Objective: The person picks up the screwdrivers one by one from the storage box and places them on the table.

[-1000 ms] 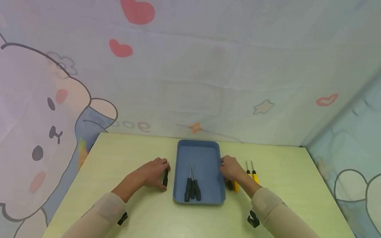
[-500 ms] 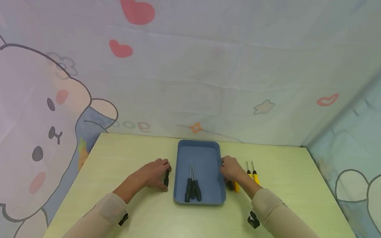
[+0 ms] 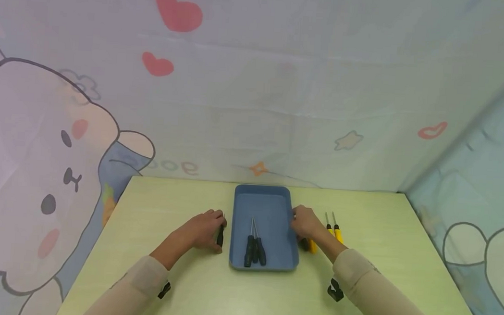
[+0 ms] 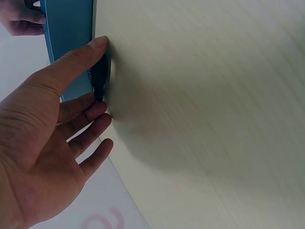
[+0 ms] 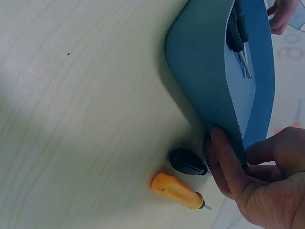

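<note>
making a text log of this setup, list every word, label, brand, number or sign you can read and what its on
"oo": faint letters on the backdrop; neighbouring ones too blurred to read surely.
Yellow screwdriver: small dark mark, too small to read.
No other readable text.

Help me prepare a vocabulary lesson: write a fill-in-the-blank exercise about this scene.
1. The tray holds ____ screwdrivers.
2. Another screwdriver, with a ____ handle, is between the thumb and fingers of the left hand.
3. The right hand grips the side of the ____.

Missing words: three; black; tray.
</note>
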`<state>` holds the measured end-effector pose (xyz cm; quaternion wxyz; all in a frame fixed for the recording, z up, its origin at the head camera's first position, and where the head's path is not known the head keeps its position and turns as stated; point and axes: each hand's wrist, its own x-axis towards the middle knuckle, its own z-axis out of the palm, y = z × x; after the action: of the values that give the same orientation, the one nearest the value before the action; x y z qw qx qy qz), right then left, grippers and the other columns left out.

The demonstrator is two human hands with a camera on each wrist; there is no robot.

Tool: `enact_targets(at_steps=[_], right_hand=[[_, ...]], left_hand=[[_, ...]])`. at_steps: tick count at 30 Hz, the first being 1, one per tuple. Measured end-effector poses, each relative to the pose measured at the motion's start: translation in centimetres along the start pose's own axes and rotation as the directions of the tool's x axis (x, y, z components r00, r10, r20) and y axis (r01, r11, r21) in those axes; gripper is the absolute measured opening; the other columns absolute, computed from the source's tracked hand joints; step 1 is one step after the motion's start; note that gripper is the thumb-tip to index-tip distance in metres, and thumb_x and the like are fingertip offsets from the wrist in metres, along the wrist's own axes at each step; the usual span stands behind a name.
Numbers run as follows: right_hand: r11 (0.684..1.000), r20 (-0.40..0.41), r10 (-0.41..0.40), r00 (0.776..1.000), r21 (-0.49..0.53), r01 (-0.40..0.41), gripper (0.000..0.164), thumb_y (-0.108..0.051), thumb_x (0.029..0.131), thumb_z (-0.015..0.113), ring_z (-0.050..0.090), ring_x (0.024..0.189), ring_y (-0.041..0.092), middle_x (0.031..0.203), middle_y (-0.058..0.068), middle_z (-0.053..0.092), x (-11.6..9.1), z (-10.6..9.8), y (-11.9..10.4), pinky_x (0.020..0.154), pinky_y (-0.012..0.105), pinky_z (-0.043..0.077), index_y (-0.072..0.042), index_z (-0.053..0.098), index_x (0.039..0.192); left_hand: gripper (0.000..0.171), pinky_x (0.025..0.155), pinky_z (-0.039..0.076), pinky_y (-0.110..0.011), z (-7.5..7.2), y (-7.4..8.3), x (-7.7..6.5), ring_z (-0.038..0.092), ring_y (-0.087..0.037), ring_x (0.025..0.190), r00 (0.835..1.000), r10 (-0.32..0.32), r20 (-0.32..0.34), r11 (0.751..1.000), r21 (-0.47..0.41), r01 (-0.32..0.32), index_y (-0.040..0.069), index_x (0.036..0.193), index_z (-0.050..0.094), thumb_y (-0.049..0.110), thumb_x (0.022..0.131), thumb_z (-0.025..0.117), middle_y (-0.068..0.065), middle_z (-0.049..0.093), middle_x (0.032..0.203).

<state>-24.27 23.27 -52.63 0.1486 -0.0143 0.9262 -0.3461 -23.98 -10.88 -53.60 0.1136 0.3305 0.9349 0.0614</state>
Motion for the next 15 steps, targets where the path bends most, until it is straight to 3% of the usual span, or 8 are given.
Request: enact_targets(at_steps=[3,6,9,15], right_hand=[[1.0,-0.006,0.006,1.0,0.002,-0.006,0.036,0.005,0.094,0.049,0.068,0.056,0.026,0.108,0.035,0.067,-0.05,-0.01,-0.04,0.05,0.039,0.061,0.017,0.062,0.126],[1.0,-0.015,0.008,1.0,-0.001,-0.008,0.02,0.005,0.093,0.049,0.066,0.056,0.026,0.086,0.023,0.063,-0.13,0.05,-0.11,0.05,0.039,0.061,0.01,0.064,0.106],[1.0,-0.027,0.015,1.0,-0.009,-0.015,0.016,0.004,0.094,0.048,0.066,0.055,0.026,0.079,0.018,0.06,-0.07,0.15,-0.12,0.05,0.039,0.06,0.006,0.063,0.099],[0.999,-0.027,0.015,1.0,-0.036,-0.016,0.018,0.003,0.096,0.047,0.066,0.053,0.025,0.078,0.017,0.061,0.11,0.2,-0.08,0.049,0.038,0.06,0.007,0.065,0.1]], left_hand=[[0.067,0.099,0.055,-0.046,-0.12,0.0,0.11,0.056,-0.029,0.121,1.0,0.001,0.007,1.0,0.006,-0.001,0.008,0.128,0.066,0.044,0.079,0.094,-0.007,0.057,0.13],[0.067,0.099,0.056,-0.045,-0.3,0.05,0.21,0.056,-0.028,0.122,1.0,-0.005,0.015,1.0,0.012,0.005,0.009,0.128,0.066,0.044,0.079,0.094,-0.007,0.057,0.131],[0.068,0.098,0.056,-0.045,-0.39,0.07,0.19,0.056,-0.028,0.122,1.0,-0.012,0.017,1.0,0.01,0.012,0.009,0.128,0.067,0.044,0.078,0.095,-0.007,0.057,0.131],[0.067,0.096,0.056,-0.045,-0.32,0.02,0.12,0.055,-0.027,0.12,1.0,-0.016,0.011,1.0,0.004,0.016,0.009,0.127,0.066,0.044,0.077,0.095,-0.007,0.056,0.131]])
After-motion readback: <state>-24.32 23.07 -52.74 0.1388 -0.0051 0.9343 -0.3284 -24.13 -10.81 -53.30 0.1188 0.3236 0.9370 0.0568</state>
